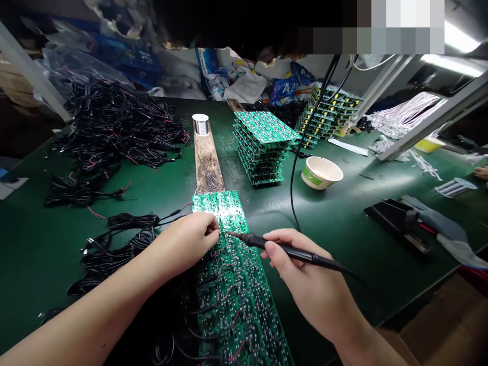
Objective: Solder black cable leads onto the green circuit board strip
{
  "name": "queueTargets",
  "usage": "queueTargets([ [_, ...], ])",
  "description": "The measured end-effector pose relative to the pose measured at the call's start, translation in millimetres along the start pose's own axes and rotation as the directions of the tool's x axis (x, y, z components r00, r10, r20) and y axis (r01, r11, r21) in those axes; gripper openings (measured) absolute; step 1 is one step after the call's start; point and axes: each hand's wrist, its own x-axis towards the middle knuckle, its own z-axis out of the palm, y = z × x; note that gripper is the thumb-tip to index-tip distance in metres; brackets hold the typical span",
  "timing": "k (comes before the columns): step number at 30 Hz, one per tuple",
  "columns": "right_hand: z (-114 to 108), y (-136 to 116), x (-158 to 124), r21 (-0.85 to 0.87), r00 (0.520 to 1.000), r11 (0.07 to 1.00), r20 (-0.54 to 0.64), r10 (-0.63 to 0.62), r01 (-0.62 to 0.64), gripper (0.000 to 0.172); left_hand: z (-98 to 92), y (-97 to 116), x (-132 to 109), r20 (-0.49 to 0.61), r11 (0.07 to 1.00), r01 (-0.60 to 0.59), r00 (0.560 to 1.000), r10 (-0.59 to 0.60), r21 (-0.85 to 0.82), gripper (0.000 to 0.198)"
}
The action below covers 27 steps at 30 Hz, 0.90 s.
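Left hand [186,244] clenched, fingertips [214,229] pressing a strip of green circuit boards [224,300]; right hand [301,274] grasping a black soldering iron [274,248], tip just beside them.

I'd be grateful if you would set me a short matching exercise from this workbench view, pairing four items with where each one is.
Items:
1. soldering iron
2. spool of solder wire
3. paper bowl
4. stack of green circuit boards

Places:
A. Standing on the wooden plank
B. Held in the right hand
C. Piled up to the right of the plank
D. On the green bench mat, right of a black cord

Right pairs: 1-B, 2-A, 3-D, 4-C
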Motion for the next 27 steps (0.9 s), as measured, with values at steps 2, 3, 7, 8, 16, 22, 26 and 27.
queueTargets([
  [2,0,-1,1,-0.004,1.0,1.0,0.007,0.011,-0.011,0.021,0.0,-1,0,0.004,1.0,0.001,1.0,-0.001,-0.001,0.022],
  [3,0,-1,1,-0.006,1.0,1.0,0.01,0.014,-0.014,0.022,0.1,-1,0,0.005,1.0,0.003,1.0,-0.003,0.0,0.022],
  [7,1,-3,3,-0.001,1.0,1.0,0.006,0.004,-0.004,0.021,1.0,-2,1,0.002,1.0,-0.004,1.0,0.004,-0.008,0.021],
  [8,1,-3,4,-0.001,1.0,1.0,0.006,0.002,-0.002,0.02,1.2,-3,2,0.002,1.0,-0.008,1.0,0.008,-0.012,0.021],
  [16,0,-9,8,-0.05,0.998,0.998,0.047,-0.036,0.038,0.019,-2.5,1,0,0.021,1.0,-0.006,1.0,0.006,-0.008,0.021],
  [22,-1,-17,8,-0.098,0.997,0.992,0.021,-0.076,0.077,0.019,-1.5,0,-1,0.005,1.0,-0.028,1.0,0.028,-0.006,0.022],
  [26,-6,-15,4,-0.112,0.996,0.992,-0.06,-0.066,0.059,0.021,0.9,-2,1,-0.006,0.999,-0.047,0.999,0.047,-0.003,0.021],
  [27,-7,-15,2,-0.116,0.996,0.992,-0.068,-0.056,0.048,0.021,0.9,-2,1,-0.005,0.999,-0.047,0.999,0.047,0.0,0.021],
])
